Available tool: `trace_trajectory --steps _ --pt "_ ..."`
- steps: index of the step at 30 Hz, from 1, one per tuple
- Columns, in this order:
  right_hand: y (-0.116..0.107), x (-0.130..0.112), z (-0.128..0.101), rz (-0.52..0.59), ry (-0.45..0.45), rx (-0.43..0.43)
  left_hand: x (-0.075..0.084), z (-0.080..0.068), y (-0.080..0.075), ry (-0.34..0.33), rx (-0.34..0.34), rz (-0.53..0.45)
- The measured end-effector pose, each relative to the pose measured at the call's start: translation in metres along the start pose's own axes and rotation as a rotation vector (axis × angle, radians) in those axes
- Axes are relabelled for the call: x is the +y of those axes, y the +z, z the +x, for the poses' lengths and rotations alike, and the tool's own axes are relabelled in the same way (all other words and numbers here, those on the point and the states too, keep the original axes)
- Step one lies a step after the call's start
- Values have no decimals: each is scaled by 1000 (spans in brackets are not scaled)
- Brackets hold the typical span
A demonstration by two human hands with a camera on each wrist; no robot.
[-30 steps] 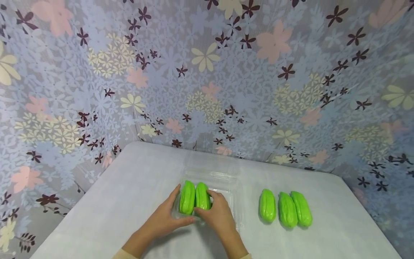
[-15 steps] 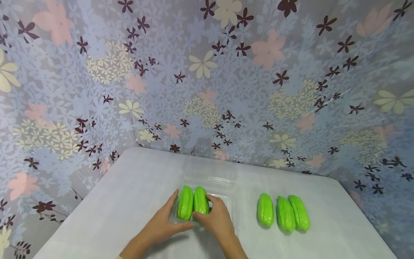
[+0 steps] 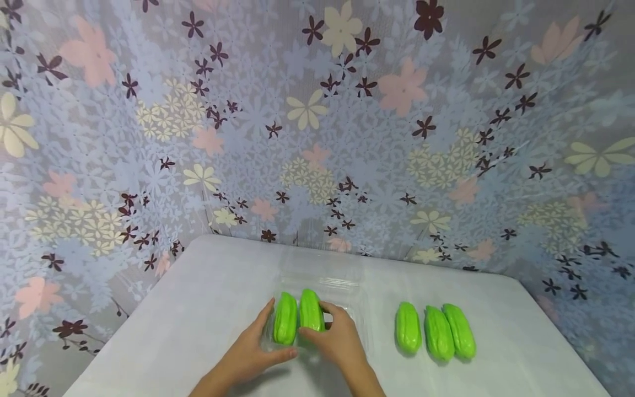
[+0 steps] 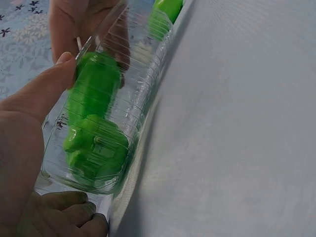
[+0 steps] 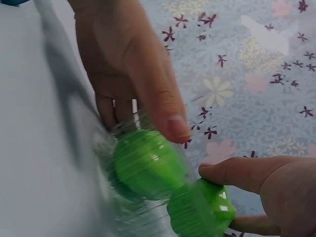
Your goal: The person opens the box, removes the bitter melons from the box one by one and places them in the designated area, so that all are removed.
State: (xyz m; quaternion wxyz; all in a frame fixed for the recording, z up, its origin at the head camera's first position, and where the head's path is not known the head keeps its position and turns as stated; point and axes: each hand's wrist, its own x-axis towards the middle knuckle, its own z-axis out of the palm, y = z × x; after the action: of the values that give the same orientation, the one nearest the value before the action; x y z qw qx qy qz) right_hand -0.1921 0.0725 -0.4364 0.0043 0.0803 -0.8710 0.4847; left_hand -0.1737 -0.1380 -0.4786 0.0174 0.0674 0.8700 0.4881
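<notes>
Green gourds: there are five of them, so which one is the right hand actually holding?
The right one of the pair in the clear tray: that gourd sits under the right hand. Its neighbour lies beside the left hand; three lie apart.

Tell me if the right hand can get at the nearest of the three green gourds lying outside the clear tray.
Probably yes. The right hand grips a gourd in the clear tray, and the nearest loose gourd lies to its right on bare table with nothing between; it must let go first.

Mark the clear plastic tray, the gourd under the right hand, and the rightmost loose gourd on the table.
clear plastic tray [image 3: 358,322], head view, right rim.
gourd under the right hand [image 3: 311,309], head view, upper body.
rightmost loose gourd [image 3: 460,331], head view, middle of body.
</notes>
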Motion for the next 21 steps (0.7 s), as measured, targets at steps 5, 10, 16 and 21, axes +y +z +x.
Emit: trace_trajectory --steps 5,10,16,21 --pt "-9 -3 0 16 7 -9 -2 0 0 0 -2 17" --pt "-16 -6 2 34 22 9 0 2 -1 8 5 39" --pt "-20 -7 3 59 36 10 2 0 -4 -4 14 47" --pt "-26 -6 0 66 62 20 1 -2 0 -4 7 28"
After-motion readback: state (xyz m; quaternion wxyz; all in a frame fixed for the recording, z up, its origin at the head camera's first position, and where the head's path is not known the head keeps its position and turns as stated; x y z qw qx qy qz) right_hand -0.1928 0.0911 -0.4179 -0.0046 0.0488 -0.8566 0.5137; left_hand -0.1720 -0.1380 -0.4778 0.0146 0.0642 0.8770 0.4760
